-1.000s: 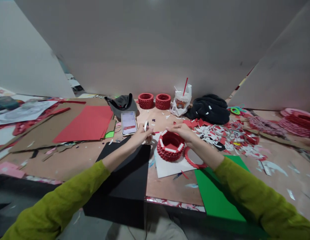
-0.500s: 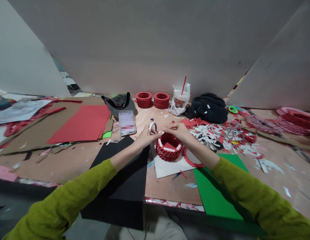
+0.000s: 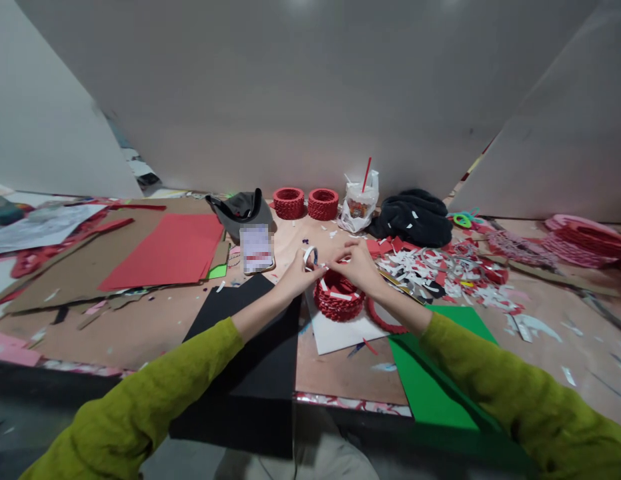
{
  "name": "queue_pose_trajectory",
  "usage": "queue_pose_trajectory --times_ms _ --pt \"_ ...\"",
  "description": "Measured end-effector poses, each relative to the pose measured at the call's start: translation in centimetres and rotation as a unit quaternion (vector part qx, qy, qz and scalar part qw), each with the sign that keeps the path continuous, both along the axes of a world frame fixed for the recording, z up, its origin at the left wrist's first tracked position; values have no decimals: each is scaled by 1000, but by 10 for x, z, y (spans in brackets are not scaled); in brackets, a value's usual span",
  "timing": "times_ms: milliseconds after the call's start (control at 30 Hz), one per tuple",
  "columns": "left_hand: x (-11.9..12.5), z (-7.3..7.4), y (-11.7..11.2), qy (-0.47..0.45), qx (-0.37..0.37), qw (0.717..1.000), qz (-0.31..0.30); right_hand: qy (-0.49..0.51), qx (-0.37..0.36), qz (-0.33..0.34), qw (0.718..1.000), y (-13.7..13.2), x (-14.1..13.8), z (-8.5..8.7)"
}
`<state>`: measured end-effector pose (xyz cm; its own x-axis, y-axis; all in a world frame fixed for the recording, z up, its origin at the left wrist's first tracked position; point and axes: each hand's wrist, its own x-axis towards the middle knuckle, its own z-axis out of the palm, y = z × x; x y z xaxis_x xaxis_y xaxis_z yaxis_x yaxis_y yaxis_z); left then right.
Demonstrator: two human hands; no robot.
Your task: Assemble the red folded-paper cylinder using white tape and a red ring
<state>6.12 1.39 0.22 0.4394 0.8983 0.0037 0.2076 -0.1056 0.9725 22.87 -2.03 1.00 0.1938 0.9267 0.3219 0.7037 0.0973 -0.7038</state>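
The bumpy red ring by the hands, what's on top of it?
White strips lie along the rim of the red ring. The right hand covers part of the far rim, so I can't see there.

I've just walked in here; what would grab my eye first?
Probably the left hand, holding a white roll, and the right hand close beside it, at the far side of a red textured ring in the middle. Then the green sheet at near right and the black sheet at near left, both reaching past the table's front edge.
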Motion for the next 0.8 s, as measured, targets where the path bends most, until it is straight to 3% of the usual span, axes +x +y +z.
queue_pose_trajectory --times_ms 200,400,633,800 --pt "1 -1 2 -11 4 1000 2 -1 5 -6 1000 6 1 -3" --pt "-1 -2 -1 -29 -3 1000 6 47 15 -76 996 3 15 1" --pt "-3 -3 -4 -62 -24 998 -7 59 -51 -24 997 9 9 -1" --pt "-13 -3 -3 -117 -65 991 1 27 -50 42 998 -12 24 4"
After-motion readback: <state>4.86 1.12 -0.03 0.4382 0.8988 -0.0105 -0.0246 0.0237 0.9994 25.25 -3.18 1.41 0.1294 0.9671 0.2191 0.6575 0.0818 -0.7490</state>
